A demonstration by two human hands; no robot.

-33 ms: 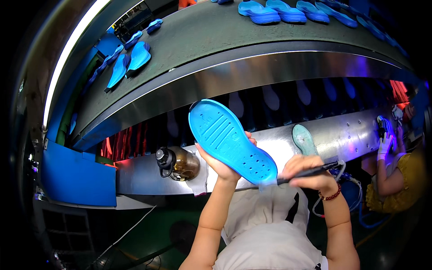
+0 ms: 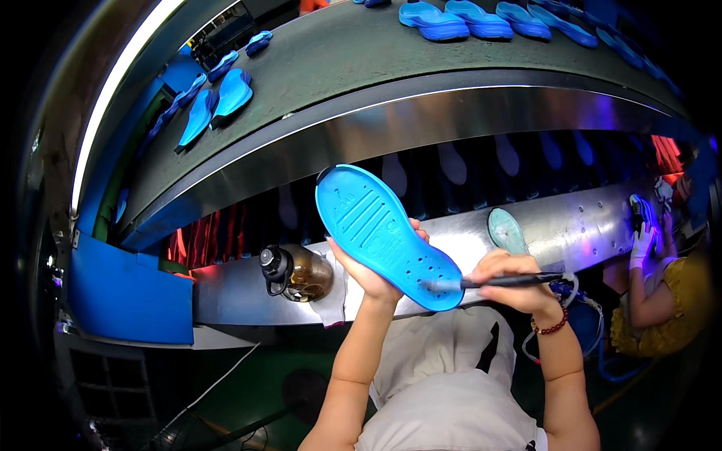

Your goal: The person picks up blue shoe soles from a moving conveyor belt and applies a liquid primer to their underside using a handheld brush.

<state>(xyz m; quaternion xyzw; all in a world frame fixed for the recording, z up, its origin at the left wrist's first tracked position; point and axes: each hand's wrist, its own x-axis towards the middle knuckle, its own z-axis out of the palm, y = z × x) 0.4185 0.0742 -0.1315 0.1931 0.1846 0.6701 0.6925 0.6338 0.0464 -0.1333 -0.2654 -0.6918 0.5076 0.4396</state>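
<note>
My left hand (image 2: 367, 276) is closed around a bright blue shoe sole (image 2: 380, 233) from beneath. The sole is tilted, with its grooved, pierced face showing. In the fingers of my right hand (image 2: 519, 282) is a black-handled brush (image 2: 519, 279), with a thin tube at its back end. The pale bristles, smeared by motion, lie over the small holes near the sole's lower right end. Whether they press on it I cannot tell. Beyond my right hand, a pale green sole-shaped piece (image 2: 508, 230) rests on the metal ledge (image 2: 462, 225).
On the ledge to my left stands a brown bottle (image 2: 310, 274) with a black lid, beside a pale cloth (image 2: 331, 304). Blue soles (image 2: 481, 22) line the dark conveyor belt (image 2: 323, 64) above. At right, a co-worker's gloved hand (image 2: 641, 244) is near another sole.
The brush has moved up from the sole's lower right rim onto its pierced face. My right hand has shifted slightly with it. My left hand and the sole stay nearly still.
</note>
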